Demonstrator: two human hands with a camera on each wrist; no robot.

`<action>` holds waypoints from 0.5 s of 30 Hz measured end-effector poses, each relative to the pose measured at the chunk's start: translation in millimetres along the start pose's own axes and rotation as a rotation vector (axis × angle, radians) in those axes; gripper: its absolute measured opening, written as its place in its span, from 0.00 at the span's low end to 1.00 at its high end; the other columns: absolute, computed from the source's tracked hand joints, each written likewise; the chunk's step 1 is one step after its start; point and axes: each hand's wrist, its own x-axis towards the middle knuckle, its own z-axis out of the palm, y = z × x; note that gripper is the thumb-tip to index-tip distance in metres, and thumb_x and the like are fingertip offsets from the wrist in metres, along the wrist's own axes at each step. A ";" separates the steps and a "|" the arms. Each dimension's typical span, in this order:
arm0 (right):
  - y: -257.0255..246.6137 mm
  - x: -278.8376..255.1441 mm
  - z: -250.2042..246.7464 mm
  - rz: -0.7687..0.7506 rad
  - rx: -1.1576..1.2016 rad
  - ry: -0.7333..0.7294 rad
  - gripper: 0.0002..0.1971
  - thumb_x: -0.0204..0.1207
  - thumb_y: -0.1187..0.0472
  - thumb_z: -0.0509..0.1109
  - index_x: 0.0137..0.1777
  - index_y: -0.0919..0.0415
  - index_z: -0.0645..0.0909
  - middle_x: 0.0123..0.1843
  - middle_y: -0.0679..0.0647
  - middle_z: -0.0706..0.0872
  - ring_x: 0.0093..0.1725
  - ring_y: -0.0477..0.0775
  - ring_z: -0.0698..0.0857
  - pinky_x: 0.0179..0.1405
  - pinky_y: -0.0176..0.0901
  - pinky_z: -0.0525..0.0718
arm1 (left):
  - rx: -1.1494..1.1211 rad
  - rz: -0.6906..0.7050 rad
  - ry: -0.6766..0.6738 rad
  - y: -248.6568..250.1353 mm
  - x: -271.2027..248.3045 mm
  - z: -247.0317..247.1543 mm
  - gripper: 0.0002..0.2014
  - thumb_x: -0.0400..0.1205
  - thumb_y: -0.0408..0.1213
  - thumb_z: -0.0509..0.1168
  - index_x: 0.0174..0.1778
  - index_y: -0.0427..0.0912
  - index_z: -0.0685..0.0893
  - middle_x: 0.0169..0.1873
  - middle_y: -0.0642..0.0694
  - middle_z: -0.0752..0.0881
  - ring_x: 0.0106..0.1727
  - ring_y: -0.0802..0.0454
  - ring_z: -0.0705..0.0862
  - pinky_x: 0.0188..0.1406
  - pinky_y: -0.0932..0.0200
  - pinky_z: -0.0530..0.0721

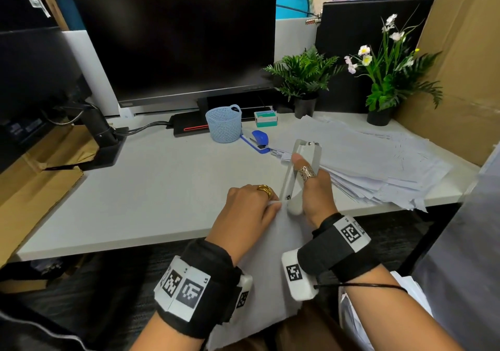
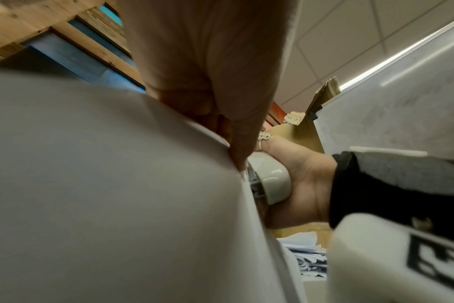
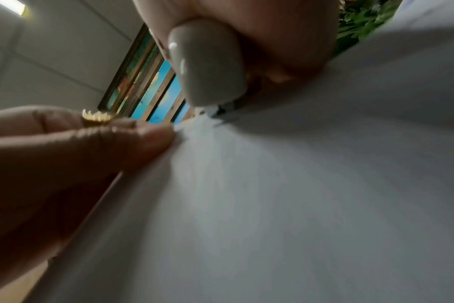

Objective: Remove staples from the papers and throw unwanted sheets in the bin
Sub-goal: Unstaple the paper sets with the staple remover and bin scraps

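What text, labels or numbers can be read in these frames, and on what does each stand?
"L4" and "L5": beside the square markers on the left wrist band; small, so read with some doubt.
Staple box on the desk: print too small to read.
Sticker on the black box at the top left: blurred.
Tape on the cardboard: lettering blurred.

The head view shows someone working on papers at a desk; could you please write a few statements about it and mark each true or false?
1. The left hand pinches a corner of the held sheets. True.
2. The right hand holds the blue stapler. False: it grips a grey staple remover; the stapler lies on the desk.
3. The blue mesh basket stands left of the stapler. True.
4. The monitor shows a document. False: its screen is dark.
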 end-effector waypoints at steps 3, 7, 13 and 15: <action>-0.9 23.0 4.0 0.211 -0.142 -0.130 0.24 0.74 0.35 0.64 0.60 0.52 0.76 0.51 0.45 0.82 0.51 0.47 0.80 0.58 0.42 0.75 | 0.072 -0.033 -0.018 -7.6 1.0 2.1 0.14 0.87 0.46 0.53 0.53 0.47 0.83 0.51 0.53 0.85 0.53 0.53 0.81 0.59 0.57 0.69; 5.7 60.1 1.2 0.452 -0.375 -0.147 0.49 0.56 0.42 0.74 0.77 0.62 0.62 0.64 0.58 0.77 0.60 0.61 0.78 0.55 0.49 0.79 | 0.117 -0.072 -0.070 -17.7 -1.9 5.4 0.15 0.88 0.46 0.51 0.59 0.50 0.82 0.57 0.55 0.84 0.59 0.55 0.79 0.61 0.58 0.65; 5.2 81.0 1.9 0.194 -1.102 -0.206 0.21 0.76 0.53 0.68 0.63 0.67 0.76 0.53 0.59 0.80 0.50 0.58 0.78 0.38 0.39 0.73 | 0.178 -0.063 -0.107 -26.3 -3.1 10.9 0.17 0.88 0.46 0.48 0.65 0.53 0.79 0.62 0.56 0.81 0.63 0.55 0.75 0.62 0.56 0.62; 3.6 80.8 5.5 0.137 -1.185 -0.169 0.19 0.76 0.52 0.69 0.59 0.67 0.78 0.45 0.56 0.77 0.43 0.55 0.76 0.26 0.37 0.68 | 0.167 -0.049 -0.110 -27.1 -1.3 13.6 0.15 0.88 0.46 0.50 0.64 0.53 0.80 0.61 0.56 0.81 0.62 0.55 0.75 0.61 0.57 0.62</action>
